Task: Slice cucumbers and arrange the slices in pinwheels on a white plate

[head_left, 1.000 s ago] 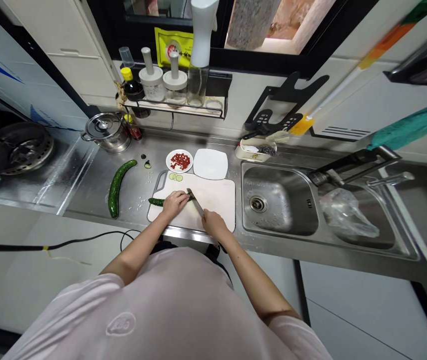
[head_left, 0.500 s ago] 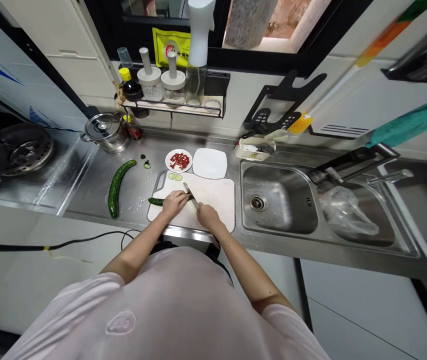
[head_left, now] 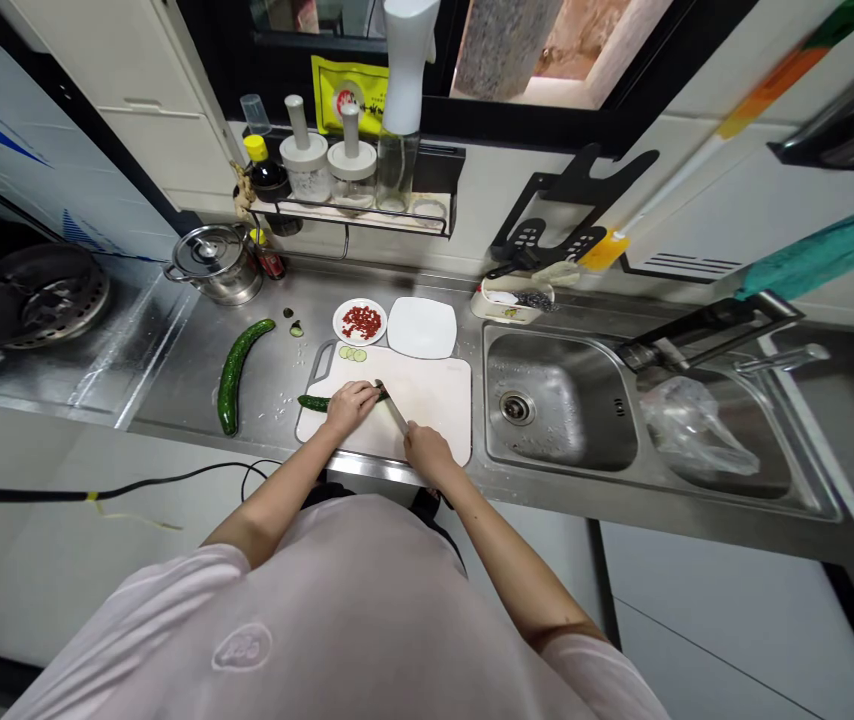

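On a white cutting board (head_left: 434, 400) lies a green cucumber (head_left: 312, 402), its left end sticking out past my left hand (head_left: 351, 405). That hand is closed over the cucumber and presses it to the board. My right hand (head_left: 427, 448) grips a knife (head_left: 395, 408) by the handle; the blade points up and left, with its tip at the cucumber's right end. A few pale cucumber slices (head_left: 353, 354) rest near the board's upper left edge. A second, whole cucumber (head_left: 239, 375) lies on the steel counter to the left.
Behind the board stand a plate of chopped red pieces (head_left: 360, 321) and a white square plate (head_left: 422, 327). Cucumber scraps (head_left: 296, 328) lie beside them. To the right is a steel sink (head_left: 562, 400); a lidded pot (head_left: 215, 262) and a wok (head_left: 29, 295) stand left.
My right hand and the knife have shifted slightly right and down, the blade tip now lower at the cucumber's end. My left hand stays on the cucumber. The view has moved slightly.
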The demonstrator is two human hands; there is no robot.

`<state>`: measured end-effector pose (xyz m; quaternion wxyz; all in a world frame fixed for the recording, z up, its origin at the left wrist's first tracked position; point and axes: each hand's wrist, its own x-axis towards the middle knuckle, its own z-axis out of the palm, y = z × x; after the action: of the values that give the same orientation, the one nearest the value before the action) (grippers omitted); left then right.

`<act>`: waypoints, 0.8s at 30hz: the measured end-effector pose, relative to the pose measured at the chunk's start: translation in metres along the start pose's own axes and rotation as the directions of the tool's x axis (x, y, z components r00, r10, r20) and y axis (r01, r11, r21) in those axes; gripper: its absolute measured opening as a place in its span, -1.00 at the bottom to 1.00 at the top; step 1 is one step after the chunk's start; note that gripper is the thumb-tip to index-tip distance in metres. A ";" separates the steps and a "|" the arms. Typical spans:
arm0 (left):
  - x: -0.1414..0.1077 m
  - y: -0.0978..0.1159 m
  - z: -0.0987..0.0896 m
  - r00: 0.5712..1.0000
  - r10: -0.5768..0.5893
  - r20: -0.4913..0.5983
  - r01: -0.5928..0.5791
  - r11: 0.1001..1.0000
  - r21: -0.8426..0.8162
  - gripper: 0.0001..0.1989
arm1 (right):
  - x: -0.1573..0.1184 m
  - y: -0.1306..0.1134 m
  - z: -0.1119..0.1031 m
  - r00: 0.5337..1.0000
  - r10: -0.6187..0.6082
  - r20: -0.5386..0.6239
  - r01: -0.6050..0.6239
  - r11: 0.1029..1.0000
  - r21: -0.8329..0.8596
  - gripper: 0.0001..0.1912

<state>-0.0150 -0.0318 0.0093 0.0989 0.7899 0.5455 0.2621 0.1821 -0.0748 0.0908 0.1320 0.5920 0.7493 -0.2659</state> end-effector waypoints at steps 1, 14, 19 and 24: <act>0.000 0.000 0.000 1.000 -0.001 0.000 0.001 1.000 -0.003 -0.75 | -0.001 0.001 0.001 1.000 -0.001 0.000 0.001 1.000 -0.003 -0.75; 0.000 0.000 0.000 1.000 -0.001 -0.004 0.001 1.000 -0.012 -0.77 | 0.020 -0.010 -0.008 1.000 -0.015 0.005 0.015 1.000 0.006 -0.73; 0.000 0.000 0.001 1.000 -0.005 -0.008 0.005 1.000 -0.017 -0.76 | 0.029 -0.013 -0.009 0.999 -0.031 -0.017 0.032 0.999 0.011 -0.73; 0.000 0.000 0.001 1.000 -0.005 -0.016 0.005 1.000 -0.017 -0.76 | 0.034 -0.016 -0.009 0.999 -0.037 -0.029 0.037 0.999 -0.002 -0.73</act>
<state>-0.0144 -0.0316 0.0085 0.1020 0.7855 0.5460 0.2729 0.1587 -0.0444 0.0842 0.1167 0.5816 0.7622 -0.2593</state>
